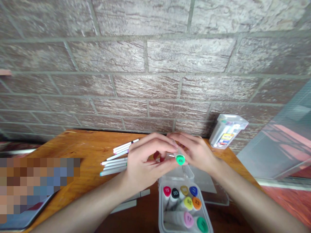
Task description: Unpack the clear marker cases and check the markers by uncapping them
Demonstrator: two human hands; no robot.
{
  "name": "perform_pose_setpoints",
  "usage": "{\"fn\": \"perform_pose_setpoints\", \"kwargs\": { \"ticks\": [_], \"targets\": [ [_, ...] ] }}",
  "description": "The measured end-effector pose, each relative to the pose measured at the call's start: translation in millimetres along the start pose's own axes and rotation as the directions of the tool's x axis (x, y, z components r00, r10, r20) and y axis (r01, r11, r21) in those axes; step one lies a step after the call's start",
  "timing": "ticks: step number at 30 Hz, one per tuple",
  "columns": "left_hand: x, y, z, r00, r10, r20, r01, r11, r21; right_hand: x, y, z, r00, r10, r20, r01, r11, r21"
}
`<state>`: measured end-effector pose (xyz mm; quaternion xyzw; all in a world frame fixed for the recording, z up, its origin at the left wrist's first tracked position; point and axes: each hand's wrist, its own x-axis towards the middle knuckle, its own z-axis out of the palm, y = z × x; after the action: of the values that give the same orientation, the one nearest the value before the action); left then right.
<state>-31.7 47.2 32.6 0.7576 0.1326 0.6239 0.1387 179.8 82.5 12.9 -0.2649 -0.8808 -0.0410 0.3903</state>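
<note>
Above the far end of a clear plastic case, both hands meet around a marker [180, 159] whose green end reads 46. My left hand [148, 161] pinches it from the left between thumb and fingers. From the other side my right hand [191, 149] has its fingers closed on the same marker, partly hidden behind it. Below them the open case [160, 213] holds several upright or leaning markers with numbered coloured ends, among them a red one [167, 191], an orange one [196, 203] and a pink one [188, 219].
Several white markers [114, 163] lie on the wooden table [80, 145] left of my hands. A closed clear container [228, 131] with a yellow label stands at the back right. A brick wall [150, 84] rises behind the table; a tablet-like edge [39, 210] shows lower left.
</note>
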Motion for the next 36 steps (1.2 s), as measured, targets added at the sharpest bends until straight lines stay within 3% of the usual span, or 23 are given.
{"fn": "perform_pose_setpoints", "kwargs": {
  "ticks": [36],
  "targets": [
    [1.3,2.8,-1.1,0.999,0.019,0.032,-0.020,0.999,0.032,1.5,-1.3,-3.8,0.999,-0.028,-0.027,0.026,0.998,-0.054]
  ]
}}
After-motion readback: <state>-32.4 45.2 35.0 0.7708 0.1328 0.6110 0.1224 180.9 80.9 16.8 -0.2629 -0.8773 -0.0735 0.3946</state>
